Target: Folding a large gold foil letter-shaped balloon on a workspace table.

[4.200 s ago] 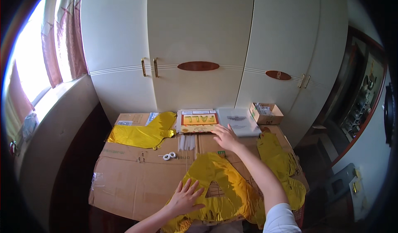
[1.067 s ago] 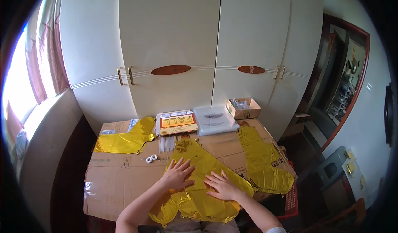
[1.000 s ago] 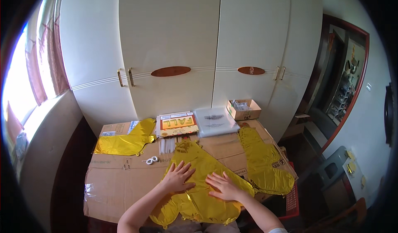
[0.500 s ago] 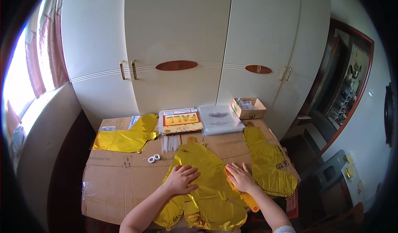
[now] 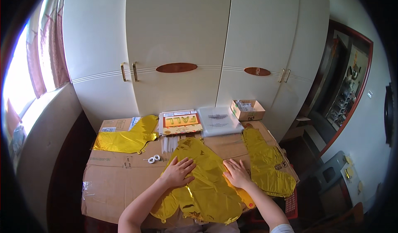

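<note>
A flat gold foil balloon (image 5: 203, 183), wrinkled and uninflated, lies in front of me on the cardboard. My left hand (image 5: 179, 171) rests on its left side, palm down and fingers spread. On its right edge lies my right hand (image 5: 238, 173), fingers stretched out, over an orange strip-shaped piece (image 5: 245, 197) with a rounded end. The part of that strip beneath the hand is hidden. To the right is a second flat gold foil balloon (image 5: 265, 162). Another gold foil balloon (image 5: 120, 141), bent at an angle, lies at the far left.
Cardboard (image 5: 112, 183) covers the table. Along its back are printed card packs (image 5: 180, 123), a stack of clear plastic bags (image 5: 219, 123) and a small open box (image 5: 248, 110). White ribbon rolls (image 5: 154, 159) and thin clear straws (image 5: 169, 144) lie left of centre. Cupboards (image 5: 178, 30) stand behind.
The middle balloon has slid slightly away from me, and its small top tab no longer shows. Both hands have shifted a little farther and leftward with it, still flat.
</note>
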{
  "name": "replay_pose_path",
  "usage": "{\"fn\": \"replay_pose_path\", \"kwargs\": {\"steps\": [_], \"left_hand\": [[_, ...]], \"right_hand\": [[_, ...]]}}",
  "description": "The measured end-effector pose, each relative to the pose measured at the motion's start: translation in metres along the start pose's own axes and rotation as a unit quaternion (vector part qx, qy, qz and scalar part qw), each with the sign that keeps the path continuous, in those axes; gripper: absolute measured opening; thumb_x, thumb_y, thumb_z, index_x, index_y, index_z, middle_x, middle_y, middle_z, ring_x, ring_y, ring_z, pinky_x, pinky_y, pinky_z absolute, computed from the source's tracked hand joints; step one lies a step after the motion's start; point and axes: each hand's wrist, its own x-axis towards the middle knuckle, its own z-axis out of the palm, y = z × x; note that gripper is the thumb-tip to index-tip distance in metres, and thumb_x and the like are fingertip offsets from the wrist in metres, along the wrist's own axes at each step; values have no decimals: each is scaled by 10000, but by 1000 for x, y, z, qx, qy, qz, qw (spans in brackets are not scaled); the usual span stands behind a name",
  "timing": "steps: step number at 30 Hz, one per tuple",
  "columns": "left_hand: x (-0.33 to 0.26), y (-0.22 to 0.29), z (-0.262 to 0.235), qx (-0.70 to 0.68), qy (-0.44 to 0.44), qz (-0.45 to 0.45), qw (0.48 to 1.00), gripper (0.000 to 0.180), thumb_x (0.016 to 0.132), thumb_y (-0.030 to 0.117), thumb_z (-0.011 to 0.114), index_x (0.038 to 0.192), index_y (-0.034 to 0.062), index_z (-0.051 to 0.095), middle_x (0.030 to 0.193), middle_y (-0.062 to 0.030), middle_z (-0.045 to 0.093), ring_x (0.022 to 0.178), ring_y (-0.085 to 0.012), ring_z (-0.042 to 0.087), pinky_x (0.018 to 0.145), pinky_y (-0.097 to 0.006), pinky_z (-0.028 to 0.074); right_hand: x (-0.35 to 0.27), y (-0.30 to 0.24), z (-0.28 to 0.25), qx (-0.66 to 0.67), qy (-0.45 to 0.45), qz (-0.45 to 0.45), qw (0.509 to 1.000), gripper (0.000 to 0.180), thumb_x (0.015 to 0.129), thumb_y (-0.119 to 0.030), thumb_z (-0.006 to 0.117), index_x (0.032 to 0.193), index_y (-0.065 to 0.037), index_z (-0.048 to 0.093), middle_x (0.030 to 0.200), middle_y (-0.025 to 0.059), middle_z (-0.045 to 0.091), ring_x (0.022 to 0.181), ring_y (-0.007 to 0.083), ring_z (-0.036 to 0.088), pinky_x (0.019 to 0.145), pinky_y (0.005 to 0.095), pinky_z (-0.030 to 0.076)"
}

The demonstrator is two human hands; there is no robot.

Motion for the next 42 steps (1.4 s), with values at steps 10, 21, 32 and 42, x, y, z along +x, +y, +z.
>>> {"fn": "replay_pose_path", "kwargs": {"steps": [10,21,32,42], "left_hand": [[-2,7,3,-35,-10,5,999,645,925,541,509,1392,97,474,1453,-139,447,1383,-309,372,1133,-568,250],[-3,3,5,-20,-46,-29,998,749,899,606,480,1485,152,368,1539,-109,347,1451,-352,235,1162,-571,171],[-5,1,10,-5,-39,-43,998,706,913,566,463,1500,192,346,1547,-102,337,1454,-352,229,1163,-559,176],[-10,8,13,16,-41,-57,997,696,923,587,437,1506,220,335,1552,-109,326,1444,-352,253,1150,-543,209]], "right_hand": [[13,-4,1,1,5,8,1000,581,1008,-456,389,1470,-105,356,1500,79,409,1430,290,297,1164,565,172],[11,7,7,-5,17,-28,999,571,976,-493,461,1429,-145,446,1503,64,409,1422,298,310,1157,566,186],[13,7,4,38,40,-27,998,604,963,-493,498,1429,-116,433,1472,85,440,1409,285,331,1167,523,198],[7,3,1,14,39,-54,998,639,951,-534,493,1427,-111,436,1466,92,443,1402,282,342,1161,521,218]]}}
